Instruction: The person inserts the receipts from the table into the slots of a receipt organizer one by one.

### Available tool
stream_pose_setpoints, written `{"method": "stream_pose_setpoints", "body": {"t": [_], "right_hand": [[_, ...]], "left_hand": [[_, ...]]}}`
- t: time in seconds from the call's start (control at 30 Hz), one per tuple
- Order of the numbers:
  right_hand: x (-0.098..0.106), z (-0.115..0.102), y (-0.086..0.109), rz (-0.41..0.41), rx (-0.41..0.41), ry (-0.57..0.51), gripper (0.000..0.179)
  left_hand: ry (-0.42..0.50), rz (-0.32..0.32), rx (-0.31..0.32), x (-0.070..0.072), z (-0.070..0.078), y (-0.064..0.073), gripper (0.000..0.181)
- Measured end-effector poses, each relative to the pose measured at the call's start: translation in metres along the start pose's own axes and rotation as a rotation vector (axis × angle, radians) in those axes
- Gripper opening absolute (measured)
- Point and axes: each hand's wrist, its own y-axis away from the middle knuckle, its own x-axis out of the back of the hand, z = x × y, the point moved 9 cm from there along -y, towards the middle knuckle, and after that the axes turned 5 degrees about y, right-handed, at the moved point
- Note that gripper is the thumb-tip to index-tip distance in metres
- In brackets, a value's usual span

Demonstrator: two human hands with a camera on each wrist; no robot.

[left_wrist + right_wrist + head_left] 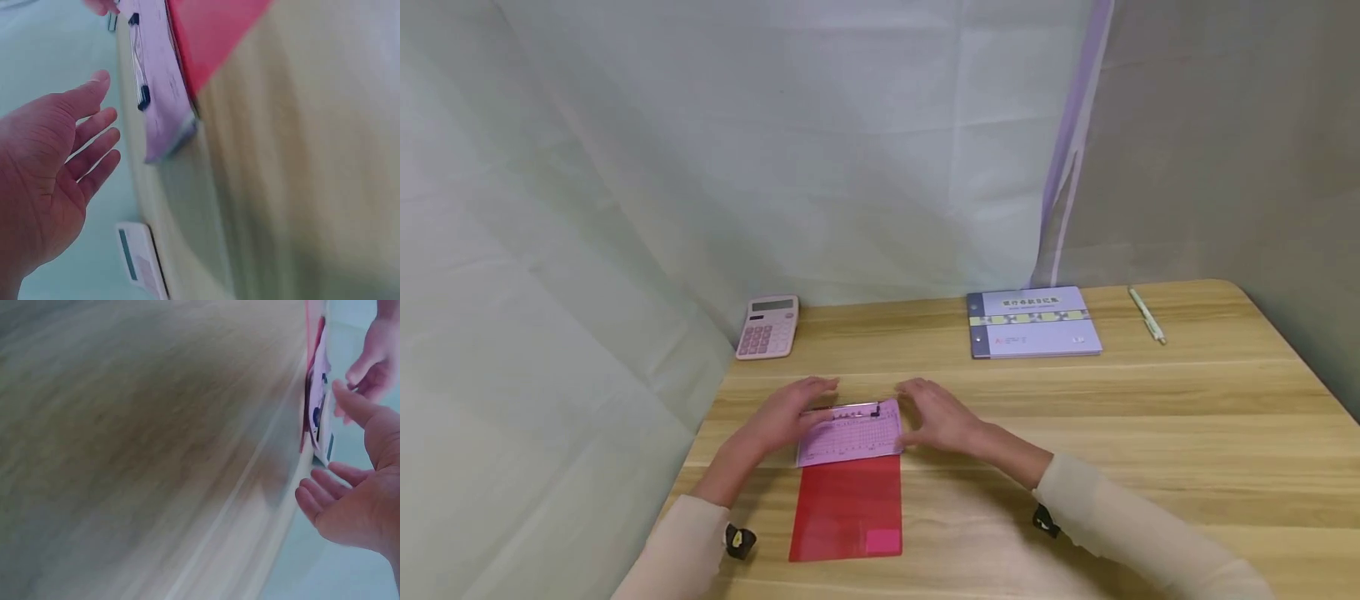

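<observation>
A red clipboard (842, 500) lies on the table, with purple printed forms (853, 442) across its upper part under a metal wire clip (139, 62). Beside the upper left of the forms is my left hand (784, 419), its thumb over the clip's left end in the head view. The left wrist view shows that hand (56, 147) with spread fingers and nothing in its palm. My right hand (942, 418) is at the forms' right edge, fingers loosely bent and apart from the thumb. In the right wrist view the right hand (359, 487) holds nothing.
A pink calculator (769, 327) sits at the table's back left. Toward the back edge lies a lilac ledger book (1037, 337), with a pale pen (1147, 317) to its right. Pale curtains (850, 150) hang behind the wooden table (1120, 500).
</observation>
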Motion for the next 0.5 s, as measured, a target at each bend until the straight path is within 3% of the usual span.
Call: {"method": "stream_pose_setpoints", "body": {"t": [0.1,0.2,0.37,0.5], "right_hand": [[-0.001,-0.002,0.002,-0.021,0.044,0.014,0.095],[-0.003,0.0,0.004,-0.036,0.06,0.037,0.095],[-0.002,0.006,0.008,-0.028,0.075,0.052,0.095],[-0.001,0.009,0.01,-0.017,0.088,0.052,0.095]], "left_hand": [[-0.003,0.004,-0.001,0.001,-0.005,0.01,0.051],[0.001,0.01,-0.002,-0.006,-0.008,0.016,0.048],[0.011,0.048,0.002,-0.019,-0.007,0.016,0.044],[-0.034,0.083,0.003,-0.023,-0.006,0.013,0.039]]}}
